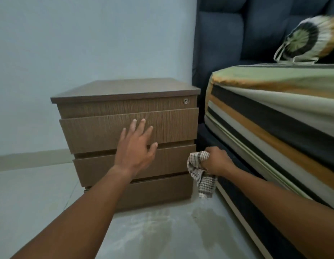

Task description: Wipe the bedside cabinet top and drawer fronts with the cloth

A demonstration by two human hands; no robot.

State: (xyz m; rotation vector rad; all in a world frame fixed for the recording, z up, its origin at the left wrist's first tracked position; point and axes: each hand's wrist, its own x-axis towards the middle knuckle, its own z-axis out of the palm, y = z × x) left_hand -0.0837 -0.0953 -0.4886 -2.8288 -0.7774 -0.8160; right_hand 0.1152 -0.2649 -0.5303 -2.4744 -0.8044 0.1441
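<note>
Standing against the pale wall, the brown wood-grain bedside cabinet (125,131) is sitting on the tiled floor (31,193) just beside the bed (274,113). Its flat top (128,88) is lying bare, and a small round lock (185,101) is showing at the right end of the narrow panel under it. Three drawer fronts are stacked below that panel: the upper drawer front (106,128), the middle drawer front (95,169) and the lower drawer front (158,191).

The left hand (136,148) is reaching across the middle of the cabinet with its fingers (143,124) spread wide and holding nothing; whether the fingertips are actually touching the upper drawer front cannot be told.

The right hand (215,160) is hovering at the cabinet's right front corner, level with the middle drawer front, in the gap between cabinet and bed. Its fingers are curled tight around the checked cloth (201,176), which is bunching out of the fist and hanging loose toward the floor, apart from the cabinet top.

A striped sheet is covering the mattress, a patterned bolster (308,38) is lying on it, and a dark blue padded headboard (237,30) is rising behind.
</note>
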